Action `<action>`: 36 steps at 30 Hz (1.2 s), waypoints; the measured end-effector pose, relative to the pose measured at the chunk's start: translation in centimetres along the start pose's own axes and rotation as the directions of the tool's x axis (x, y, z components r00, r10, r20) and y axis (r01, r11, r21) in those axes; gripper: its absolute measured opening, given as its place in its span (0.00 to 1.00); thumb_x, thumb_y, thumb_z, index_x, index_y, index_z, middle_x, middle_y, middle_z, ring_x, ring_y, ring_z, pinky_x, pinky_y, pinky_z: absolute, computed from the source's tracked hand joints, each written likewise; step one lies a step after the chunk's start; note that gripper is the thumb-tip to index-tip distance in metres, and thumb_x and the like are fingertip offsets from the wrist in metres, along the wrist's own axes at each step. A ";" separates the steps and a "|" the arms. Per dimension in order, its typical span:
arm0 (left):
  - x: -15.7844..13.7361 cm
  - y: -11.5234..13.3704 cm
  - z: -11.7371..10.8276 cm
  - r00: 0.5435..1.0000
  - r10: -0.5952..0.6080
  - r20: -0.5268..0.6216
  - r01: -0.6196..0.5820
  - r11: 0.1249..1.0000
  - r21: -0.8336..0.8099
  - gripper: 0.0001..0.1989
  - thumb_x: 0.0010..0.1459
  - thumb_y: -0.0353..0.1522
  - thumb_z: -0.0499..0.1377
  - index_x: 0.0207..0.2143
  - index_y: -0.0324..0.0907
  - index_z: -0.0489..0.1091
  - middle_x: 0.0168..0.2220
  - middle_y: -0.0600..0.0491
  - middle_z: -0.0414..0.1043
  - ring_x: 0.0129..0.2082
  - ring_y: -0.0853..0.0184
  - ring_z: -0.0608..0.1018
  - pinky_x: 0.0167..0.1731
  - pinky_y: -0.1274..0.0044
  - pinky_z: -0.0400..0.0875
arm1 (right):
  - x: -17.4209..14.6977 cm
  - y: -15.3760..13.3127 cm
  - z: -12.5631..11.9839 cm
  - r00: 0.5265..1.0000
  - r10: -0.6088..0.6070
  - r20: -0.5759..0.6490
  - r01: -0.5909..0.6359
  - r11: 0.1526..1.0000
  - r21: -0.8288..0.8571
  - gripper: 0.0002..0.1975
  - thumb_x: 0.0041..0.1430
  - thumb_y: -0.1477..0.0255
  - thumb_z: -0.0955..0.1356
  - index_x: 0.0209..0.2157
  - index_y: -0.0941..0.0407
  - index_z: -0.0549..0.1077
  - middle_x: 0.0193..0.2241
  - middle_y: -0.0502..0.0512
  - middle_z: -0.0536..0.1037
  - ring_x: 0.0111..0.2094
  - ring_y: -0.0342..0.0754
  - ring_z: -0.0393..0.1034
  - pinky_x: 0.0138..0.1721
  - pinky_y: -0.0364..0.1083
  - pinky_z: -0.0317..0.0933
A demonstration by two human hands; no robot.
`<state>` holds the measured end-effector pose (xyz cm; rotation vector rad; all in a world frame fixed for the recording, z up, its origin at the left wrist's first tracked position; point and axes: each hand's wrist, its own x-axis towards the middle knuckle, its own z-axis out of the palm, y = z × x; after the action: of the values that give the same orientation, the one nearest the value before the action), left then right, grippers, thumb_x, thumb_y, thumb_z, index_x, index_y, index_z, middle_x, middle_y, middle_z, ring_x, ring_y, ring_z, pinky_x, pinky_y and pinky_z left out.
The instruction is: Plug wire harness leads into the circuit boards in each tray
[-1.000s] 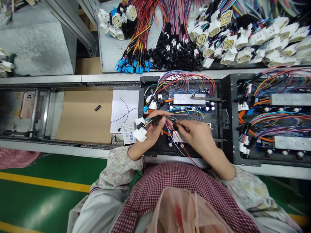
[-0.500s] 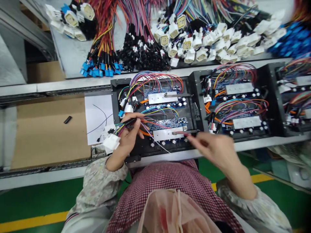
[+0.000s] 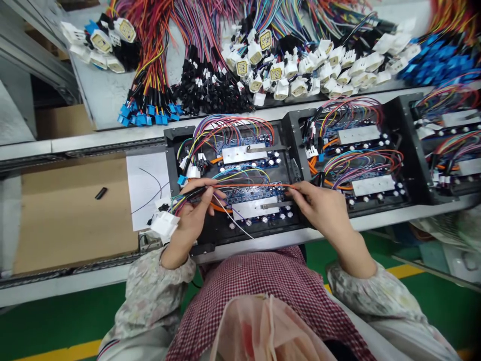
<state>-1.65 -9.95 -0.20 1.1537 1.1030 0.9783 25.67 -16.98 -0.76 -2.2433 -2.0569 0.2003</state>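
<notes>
My left hand (image 3: 193, 213) is closed around a wire harness (image 3: 201, 191) in a black sleeve, with a white connector (image 3: 165, 224) hanging off its left end. From it an orange-red wire (image 3: 251, 185) runs taut to my right hand (image 3: 317, 203), which pinches the wire's far end. A white wire (image 3: 236, 222) and a purple one hang loose below. Under both hands lies the nearer circuit board (image 3: 278, 189), with a silver metal plate (image 3: 246, 208), inside a black tray (image 3: 221, 235). Coloured wires arch over that board; my left fingers hide part of its left end.
A second wired board (image 3: 244, 152) sits farther back in the same tray. More trays of boards (image 3: 366, 185) stand to the right. Heaps of harnesses with white connectors (image 3: 298, 87) and blue connectors (image 3: 150, 115) cover the shelf behind. Paper (image 3: 146, 175) and cardboard (image 3: 75, 210) lie left.
My right hand has risen slightly and now draws the orange-red wire out straight. My left hand keeps its grip on the harness. The whole view has shifted a little.
</notes>
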 end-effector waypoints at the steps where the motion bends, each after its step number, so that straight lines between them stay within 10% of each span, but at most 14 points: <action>1: 0.0 0.0 0.0 1.000 -0.001 0.001 0.001 1.000 -0.001 0.08 0.62 0.35 0.62 0.41 0.41 0.71 0.31 0.51 0.81 0.24 0.71 0.81 0.18 0.84 0.69 | 0.1 0.0 0.0 1.000 -0.005 0.004 0.005 1.000 -0.006 0.17 0.67 0.61 0.62 0.39 0.53 0.79 0.24 0.52 0.80 0.23 0.47 0.72 0.24 0.44 0.47; 10: 0.2 -0.6 0.1 1.000 0.022 -0.006 -0.022 1.000 0.005 0.12 0.62 0.37 0.62 0.45 0.40 0.74 0.30 0.51 0.81 0.23 0.70 0.81 0.14 0.85 0.66 | -0.3 -1.3 -2.8 0.996 0.010 -0.085 0.003 0.989 0.145 0.12 0.64 0.63 0.66 0.42 0.52 0.79 0.29 0.52 0.83 0.25 0.47 0.74 0.26 0.45 0.57; 16: 0.0 -0.6 0.2 1.000 0.008 0.009 -0.008 1.000 0.008 0.07 0.64 0.36 0.59 0.41 0.41 0.72 0.31 0.51 0.80 0.24 0.70 0.81 0.16 0.84 0.67 | 0.1 -8.5 -1.8 0.936 -0.322 -0.143 0.353 0.869 0.348 0.11 0.65 0.66 0.66 0.35 0.55 0.79 0.28 0.53 0.81 0.28 0.45 0.74 0.29 0.44 0.60; 23: 0.0 -1.6 -0.2 0.999 0.013 0.037 -0.012 1.000 -0.020 0.12 0.65 0.40 0.58 0.45 0.42 0.68 0.33 0.52 0.79 0.27 0.68 0.82 0.16 0.84 0.71 | 2.5 -10.2 2.2 0.960 -0.263 -0.096 0.277 0.848 0.452 0.12 0.67 0.69 0.62 0.41 0.56 0.76 0.33 0.55 0.82 0.30 0.47 0.75 0.31 0.44 0.59; 36: -0.2 -1.6 -0.2 0.999 -0.027 0.020 0.027 1.000 -0.014 0.14 0.65 0.41 0.58 0.46 0.41 0.68 0.33 0.52 0.77 0.26 0.70 0.82 0.16 0.85 0.70 | 3.4 -10.6 2.6 0.964 -0.266 0.015 0.243 0.902 0.357 0.14 0.66 0.68 0.61 0.37 0.55 0.77 0.28 0.54 0.82 0.25 0.47 0.72 0.27 0.45 0.51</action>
<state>-1.80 -10.34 -1.80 1.1317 1.0918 0.9509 15.10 -12.71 -1.82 -1.7622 -2.1173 0.5751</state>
